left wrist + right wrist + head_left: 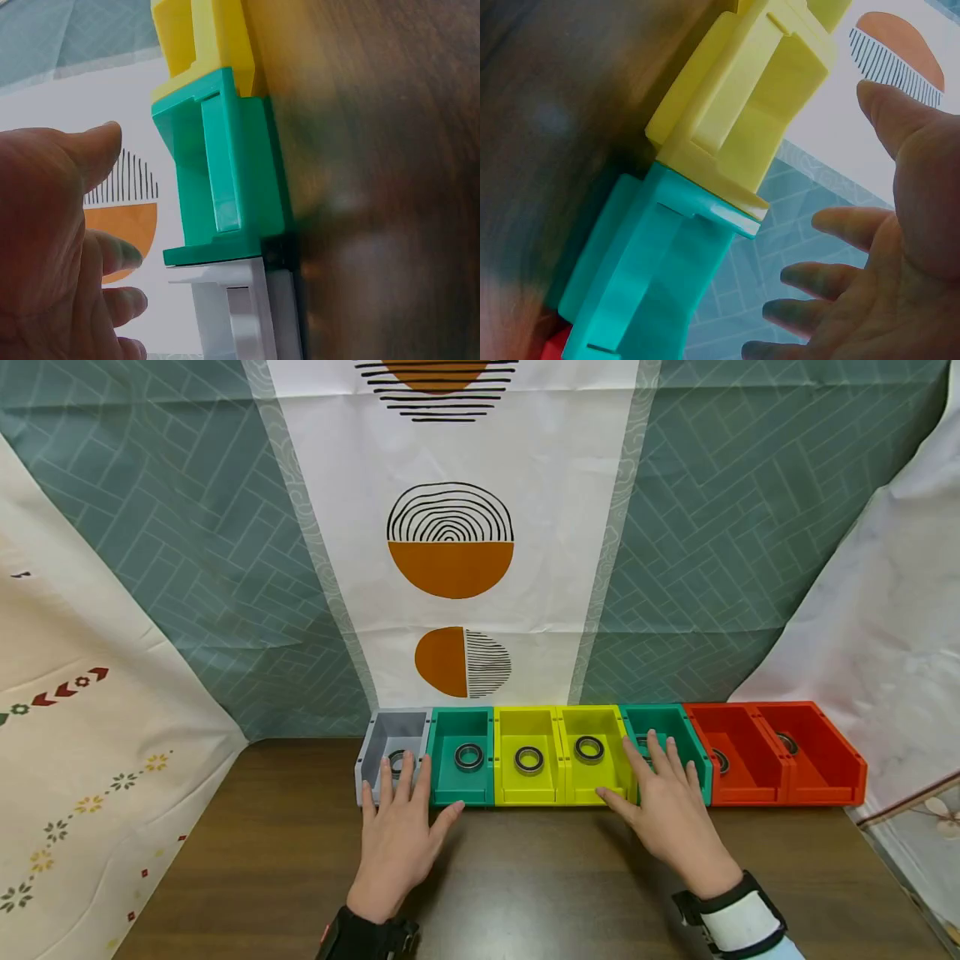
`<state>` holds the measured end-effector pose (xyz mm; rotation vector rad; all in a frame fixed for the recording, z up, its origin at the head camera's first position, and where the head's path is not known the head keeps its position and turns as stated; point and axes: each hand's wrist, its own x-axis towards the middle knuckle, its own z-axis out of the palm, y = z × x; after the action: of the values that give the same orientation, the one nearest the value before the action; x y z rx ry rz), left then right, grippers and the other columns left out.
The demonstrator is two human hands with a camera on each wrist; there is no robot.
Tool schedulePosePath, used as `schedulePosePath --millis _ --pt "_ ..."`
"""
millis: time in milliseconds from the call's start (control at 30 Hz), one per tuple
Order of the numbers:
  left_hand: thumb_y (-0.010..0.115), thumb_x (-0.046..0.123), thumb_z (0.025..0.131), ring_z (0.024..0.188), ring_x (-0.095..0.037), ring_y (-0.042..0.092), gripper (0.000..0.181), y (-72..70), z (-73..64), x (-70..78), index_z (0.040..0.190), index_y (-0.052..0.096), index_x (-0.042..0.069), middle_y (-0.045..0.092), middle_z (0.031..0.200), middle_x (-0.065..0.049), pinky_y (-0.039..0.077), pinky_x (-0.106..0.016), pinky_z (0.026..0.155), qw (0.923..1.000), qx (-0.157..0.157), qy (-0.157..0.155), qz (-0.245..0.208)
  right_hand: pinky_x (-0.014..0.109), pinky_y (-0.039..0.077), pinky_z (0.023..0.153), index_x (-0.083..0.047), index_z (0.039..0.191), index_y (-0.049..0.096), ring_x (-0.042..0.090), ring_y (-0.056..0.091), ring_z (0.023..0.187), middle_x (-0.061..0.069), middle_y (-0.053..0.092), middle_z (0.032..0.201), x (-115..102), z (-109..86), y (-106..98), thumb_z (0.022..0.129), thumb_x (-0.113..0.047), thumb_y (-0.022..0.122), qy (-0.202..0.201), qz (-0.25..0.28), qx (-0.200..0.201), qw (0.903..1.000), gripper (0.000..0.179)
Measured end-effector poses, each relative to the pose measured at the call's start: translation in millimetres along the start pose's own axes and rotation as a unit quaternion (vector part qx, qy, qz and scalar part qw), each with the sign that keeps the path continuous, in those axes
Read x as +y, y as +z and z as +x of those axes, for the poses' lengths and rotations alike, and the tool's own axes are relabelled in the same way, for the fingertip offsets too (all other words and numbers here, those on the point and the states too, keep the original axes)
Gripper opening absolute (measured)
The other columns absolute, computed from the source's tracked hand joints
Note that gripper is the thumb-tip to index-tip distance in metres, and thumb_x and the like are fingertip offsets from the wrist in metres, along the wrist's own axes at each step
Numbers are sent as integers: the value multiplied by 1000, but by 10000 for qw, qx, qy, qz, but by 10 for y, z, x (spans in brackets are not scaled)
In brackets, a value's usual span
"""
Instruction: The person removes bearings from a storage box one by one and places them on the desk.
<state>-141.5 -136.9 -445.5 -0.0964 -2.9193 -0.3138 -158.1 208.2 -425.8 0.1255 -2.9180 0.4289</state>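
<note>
Fingers spread and nothing pinched: both hands are free. The left hand reaches over the front of the grey bin, its thumb out towards the left green bin; the right hand hangs over the right green bin, thumb across the front of the right yellow bin. Whether any fingertip touches plastic I cannot tell.

Ring bearings lie one to a bin along the row, through the left yellow bin to the two red bins; those in the grey and right green bins are partly hidden by fingers.

To reach in well, I would clear each front lip without brushing the walls (bins set this snugly look easy to nudge out of line). A bearing would probably come up cleanest with thumb and forefinger on opposite sides of its outer rim, lifted level, the palm held back so the ring stays visible.
</note>
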Motion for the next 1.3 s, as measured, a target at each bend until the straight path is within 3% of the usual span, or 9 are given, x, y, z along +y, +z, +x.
schedulePosePath --millis 267,400,500,633,733,833,933,1133,1300 --pt "36 69 87 144 -40 10 81 -99 52 12 148 26 17 19 156 -14 16 -65 111 9994 100 21 -316 67 31 97 5 144 24 54 28 131 32 25 147 -53 96 -91 82 -65 52 491 392 -90 9980 98" --pt "39 66 88 143 -39 17 79 -134 73 18 146 31 12 23 154 -16 23 -61 110 9978 134 -5 -650 43 57 71 10 142 25 44 57 106 32 52 125 -73 161 -88 84 -66 48 933 649 -204 9933 98" --pt "43 59 90 140 -38 25 74 -153 80 24 143 35 9 29 151 -18 30 -58 108 9950 195 -85 -976 26 50 49 10 140 29 33 59 82 30 58 110 -76 204 -52 85 -63 49 1079 798 -263 9906 94" --pt "48 47 93 125 -32 49 58 -170 75 28 136 46 7 50 135 -16 46 -51 96 9904 545 -160 -1263 31 53 54 11 136 37 31 57 79 32 56 115 -66 268 -4 88 -51 55 1072 779 -188 9910 81" --pt "49 39 95 106 -26 61 45 -180 75 18 125 57 7 62 117 -11 55 -46 82 9876 899 -176 -1276 39 55 60 12 130 44 30 57 76 30 58 107 -47 318 17 89 -38 60 1058 703 -50 9919 66" --pt "51 32 95 90 -21 65 32 -197 97 0 111 65 9 68 100 -6 57 -43 73 9849 1241 -158 -1195 40 52 59 11 123 50 29 56 72 25 59 96 -20 358 33 89 -28 62 986 684 34 9928 53" --pt "53 26 95 81 -18 64 23 -212 142 -27 102 68 10 68 90 -3 57 -40 70 9819 1499 -98 -1150 37 52 60 12 122 52 27 56 73 24 60 99 9 383 47 89 -23 62 926 696 25 9933 49" --pt "55 17 93 81 -21 64 18 -228 305 -123 100 66 4 66 88 -8 56 -39 65 9827 1559 94 -993 26 42 48 10 119 54 23 54 65 18 58 83 53 400 74 88 -21 62 960 768 -45 9924 44" --pt "54 14 93 104 -30 61 27 -189 429 -194 115 60 0 62 111 -17 54 -46 84 9886 1243 180 -824 24 39 45 5 97 59 19 50 55 9 49 63 67 410 72 88 -20 61 971 813 -81 9919 27"
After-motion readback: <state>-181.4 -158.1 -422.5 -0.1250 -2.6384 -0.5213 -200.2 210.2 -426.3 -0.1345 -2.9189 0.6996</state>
